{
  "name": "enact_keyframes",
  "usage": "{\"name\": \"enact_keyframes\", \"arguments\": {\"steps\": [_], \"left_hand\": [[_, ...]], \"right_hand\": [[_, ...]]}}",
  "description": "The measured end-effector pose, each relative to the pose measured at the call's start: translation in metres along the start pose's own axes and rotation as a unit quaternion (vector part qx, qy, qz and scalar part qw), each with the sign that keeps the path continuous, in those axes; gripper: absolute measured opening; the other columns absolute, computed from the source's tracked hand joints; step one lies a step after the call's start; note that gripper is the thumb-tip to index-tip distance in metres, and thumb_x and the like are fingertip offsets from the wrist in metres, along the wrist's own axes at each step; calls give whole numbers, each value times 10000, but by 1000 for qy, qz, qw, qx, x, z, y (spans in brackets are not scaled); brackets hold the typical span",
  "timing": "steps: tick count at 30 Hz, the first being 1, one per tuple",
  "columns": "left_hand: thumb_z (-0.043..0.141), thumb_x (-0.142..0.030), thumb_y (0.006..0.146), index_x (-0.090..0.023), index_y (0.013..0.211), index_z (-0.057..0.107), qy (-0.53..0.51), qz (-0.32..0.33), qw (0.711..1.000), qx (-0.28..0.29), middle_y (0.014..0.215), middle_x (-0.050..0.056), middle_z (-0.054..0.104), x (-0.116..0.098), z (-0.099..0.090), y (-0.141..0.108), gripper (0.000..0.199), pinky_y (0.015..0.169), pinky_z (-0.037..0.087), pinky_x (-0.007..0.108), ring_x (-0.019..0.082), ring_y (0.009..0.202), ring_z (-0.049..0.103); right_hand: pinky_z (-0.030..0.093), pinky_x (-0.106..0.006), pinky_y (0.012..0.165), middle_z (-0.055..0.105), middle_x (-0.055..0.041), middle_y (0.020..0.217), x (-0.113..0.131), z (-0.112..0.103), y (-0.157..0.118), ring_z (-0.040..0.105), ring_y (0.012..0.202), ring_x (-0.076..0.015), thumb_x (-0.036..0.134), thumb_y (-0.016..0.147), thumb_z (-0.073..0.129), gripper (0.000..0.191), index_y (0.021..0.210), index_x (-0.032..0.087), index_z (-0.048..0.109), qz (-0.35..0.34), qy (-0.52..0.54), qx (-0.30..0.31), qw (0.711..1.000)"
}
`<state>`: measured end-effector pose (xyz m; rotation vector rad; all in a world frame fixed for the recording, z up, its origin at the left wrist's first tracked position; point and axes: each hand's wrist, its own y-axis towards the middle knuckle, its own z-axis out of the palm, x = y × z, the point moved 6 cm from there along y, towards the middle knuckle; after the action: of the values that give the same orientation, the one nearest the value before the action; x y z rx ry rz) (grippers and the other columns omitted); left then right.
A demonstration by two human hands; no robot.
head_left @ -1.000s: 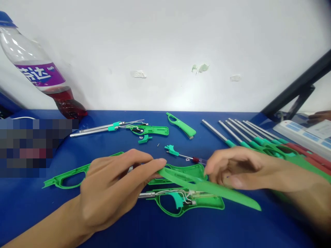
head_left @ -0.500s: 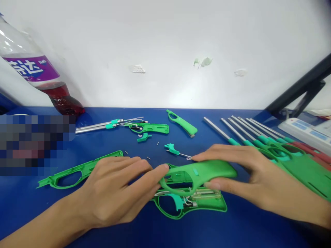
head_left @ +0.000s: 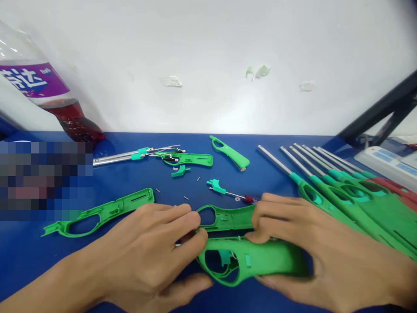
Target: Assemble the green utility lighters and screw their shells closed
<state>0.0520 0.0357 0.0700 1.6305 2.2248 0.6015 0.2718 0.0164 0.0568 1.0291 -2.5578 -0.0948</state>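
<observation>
A green shell half (head_left: 270, 258) lies over the wired lower half of a lighter body near the front of the blue table. Around its wide right end, my right hand (head_left: 293, 243) is closed, thumb below and fingers above. My left hand (head_left: 153, 248) is closed at the narrow left end, with a bit of metal showing between its fingers. A teal trigger (head_left: 224, 257) and a white wire show through the handle loop. Just behind lies an open green half (head_left: 228, 218), partly covered by my right fingers.
Another open half (head_left: 114, 208) lies left. Behind are a teal part with a rod (head_left: 217, 187), small screws (head_left: 186, 198), a closed green handle (head_left: 231, 154) and metal tubes (head_left: 120, 157). Several long green lighters (head_left: 325, 187), a power strip (head_left: 391, 161) and a bottle (head_left: 65, 104) flank them.
The green shell half has come down over the wired half, covering its inner parts. My right hand has moved down with it, uncovering a dark red piece by the rod.
</observation>
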Motion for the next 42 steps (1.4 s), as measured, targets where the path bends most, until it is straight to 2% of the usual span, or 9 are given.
{"name": "enact_keyframes", "arguments": {"steps": [3,10,15,19,22,27,34,38,42], "left_hand": [[400,-333,1159,-213,801,692,-10,-6,1000,25,814,91,783,-1,2,1,477,467,505,396,221,621,710],[402,-206,1047,-189,860,705,-51,-23,997,58,894,120,806,4,5,-4,356,449,439,421,246,620,676],[398,-196,1073,-171,933,719,-58,-19,996,58,959,139,815,8,8,-6,351,470,414,428,260,669,694],[436,-181,1067,-179,914,698,-56,-22,997,42,901,115,794,8,6,-4,303,472,392,421,246,657,676],[495,-202,1047,-176,937,704,-59,-15,998,26,857,91,759,5,7,-5,238,474,393,417,243,665,669],[519,-249,1037,-200,979,713,-74,-40,993,85,796,39,670,5,22,-13,209,502,395,431,247,663,621],[532,-327,1054,-235,989,663,-77,-50,990,106,806,16,653,6,26,-18,172,517,372,431,242,649,602],[494,-360,1105,-236,1093,670,-61,-44,991,112,853,21,692,7,26,-19,216,542,406,438,257,695,662],[468,-370,1133,-241,1078,649,-60,-40,990,124,846,23,696,7,28,-19,229,570,449,419,255,691,673]], "right_hand": [[525,-377,1232,824,1,1243,1,3,0,766,1291,-277,403,824,920,348,1110,310,744,-5,10,1,1000],[487,-265,1206,800,37,1111,1,4,6,786,1166,-176,387,924,852,207,1082,293,758,-10,17,-4,1000],[494,-270,1174,796,27,1093,1,6,6,779,1125,-171,395,974,805,169,1092,281,766,-13,8,2,1000],[506,-285,1160,806,25,1087,3,8,8,780,1117,-182,427,975,822,204,1109,280,777,-17,8,11,1000],[511,-289,1151,813,20,1093,3,10,8,781,1113,-188,441,967,839,235,1125,276,783,-16,4,12,1000],[490,-284,1174,813,13,1121,3,11,7,777,1136,-189,443,970,840,246,1138,276,771,-17,1,11,1000],[493,-286,1183,808,13,1137,1,11,6,776,1164,-192,458,976,837,250,1128,280,749,-18,-7,14,1000],[504,-296,1185,811,7,1176,1,11,6,780,1174,-198,486,979,834,278,1137,277,741,-19,-17,20,999],[521,-316,1184,811,11,1183,-1,11,5,783,1182,-207,504,967,844,306,1154,285,740,-17,-18,28,999]]}}
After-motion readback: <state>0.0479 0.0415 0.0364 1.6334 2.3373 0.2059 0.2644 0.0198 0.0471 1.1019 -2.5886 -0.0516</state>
